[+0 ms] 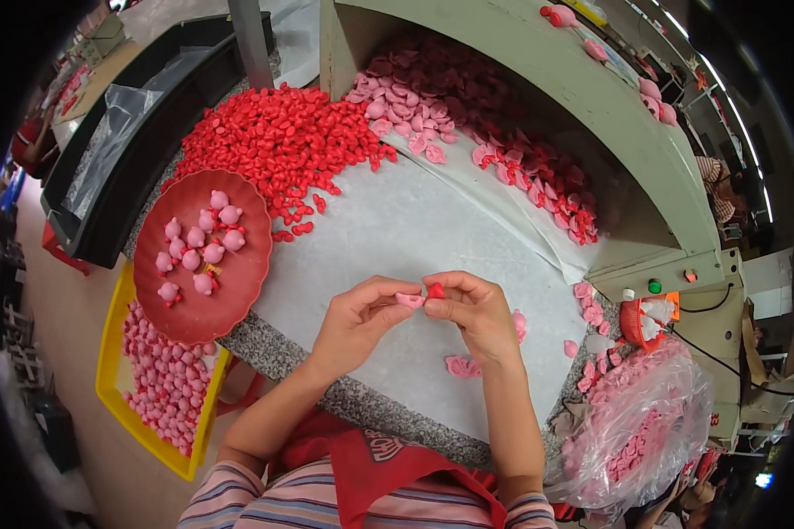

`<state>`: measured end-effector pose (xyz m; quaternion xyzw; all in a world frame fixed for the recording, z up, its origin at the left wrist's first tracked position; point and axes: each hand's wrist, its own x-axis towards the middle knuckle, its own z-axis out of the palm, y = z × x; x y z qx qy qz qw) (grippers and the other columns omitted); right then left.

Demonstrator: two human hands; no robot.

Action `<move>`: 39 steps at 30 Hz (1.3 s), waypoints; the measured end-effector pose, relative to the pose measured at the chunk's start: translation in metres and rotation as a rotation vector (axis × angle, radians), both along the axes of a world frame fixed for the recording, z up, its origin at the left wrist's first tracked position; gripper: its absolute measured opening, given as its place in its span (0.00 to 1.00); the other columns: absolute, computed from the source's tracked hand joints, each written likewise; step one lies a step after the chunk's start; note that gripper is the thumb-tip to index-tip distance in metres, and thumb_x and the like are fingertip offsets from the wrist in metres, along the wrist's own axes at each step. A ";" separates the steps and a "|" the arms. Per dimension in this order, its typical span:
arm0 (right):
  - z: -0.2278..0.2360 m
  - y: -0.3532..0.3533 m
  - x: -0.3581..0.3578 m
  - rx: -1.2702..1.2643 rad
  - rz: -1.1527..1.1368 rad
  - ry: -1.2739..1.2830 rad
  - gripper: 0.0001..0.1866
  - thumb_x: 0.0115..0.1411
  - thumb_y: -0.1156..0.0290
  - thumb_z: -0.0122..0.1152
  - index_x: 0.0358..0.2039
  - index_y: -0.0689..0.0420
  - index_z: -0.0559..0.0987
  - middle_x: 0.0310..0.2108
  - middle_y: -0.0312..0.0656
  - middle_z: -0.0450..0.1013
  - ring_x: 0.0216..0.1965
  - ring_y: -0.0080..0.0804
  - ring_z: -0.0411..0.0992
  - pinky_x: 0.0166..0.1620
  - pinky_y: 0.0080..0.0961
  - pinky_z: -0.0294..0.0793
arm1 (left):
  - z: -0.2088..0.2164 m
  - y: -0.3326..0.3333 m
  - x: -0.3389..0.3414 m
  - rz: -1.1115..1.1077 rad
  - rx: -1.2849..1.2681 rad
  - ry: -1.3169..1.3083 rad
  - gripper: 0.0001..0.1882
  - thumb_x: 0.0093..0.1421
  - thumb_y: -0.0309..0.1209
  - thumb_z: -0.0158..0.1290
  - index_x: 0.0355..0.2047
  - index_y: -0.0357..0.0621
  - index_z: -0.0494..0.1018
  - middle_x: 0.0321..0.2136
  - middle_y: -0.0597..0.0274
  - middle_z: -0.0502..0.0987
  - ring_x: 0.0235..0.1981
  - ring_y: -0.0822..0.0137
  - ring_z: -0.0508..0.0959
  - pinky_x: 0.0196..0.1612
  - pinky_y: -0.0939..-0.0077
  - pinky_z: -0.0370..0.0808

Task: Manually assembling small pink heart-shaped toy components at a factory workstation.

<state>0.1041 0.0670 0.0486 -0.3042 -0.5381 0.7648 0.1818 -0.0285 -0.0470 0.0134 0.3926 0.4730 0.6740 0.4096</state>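
Over the white-covered worktable my two hands meet at their fingertips. My left hand [359,316] pinches a small pink shell-shaped plastic piece [409,301]. In my right hand [474,310] a small red plastic piece [435,290] is held between thumb and fingers, right beside the pink one; whether the two pieces touch I cannot tell. Several loose pink pieces [463,367] lie on the sheet below my right hand, and another pink piece [520,325] is partly behind it.
A heap of red pieces [282,132] spreads at the far left. Pink shells [406,110] lie under a green-grey housing [538,62]. Left stand a red scalloped dish [159,304] of joined pieces and a yellow crate [108,375]. A plastic bag [679,397] of pink pieces sits right.
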 end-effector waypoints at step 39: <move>0.022 -0.031 0.014 0.308 -0.066 -0.135 0.11 0.47 0.79 0.65 0.33 0.65 0.77 0.29 0.39 0.73 0.28 0.19 0.71 0.31 0.17 0.72 | 0.017 -0.005 0.005 -0.086 -0.104 -0.221 0.13 0.53 0.17 0.51 0.40 0.34 0.69 0.36 0.59 0.74 0.39 0.69 0.75 0.42 0.78 0.73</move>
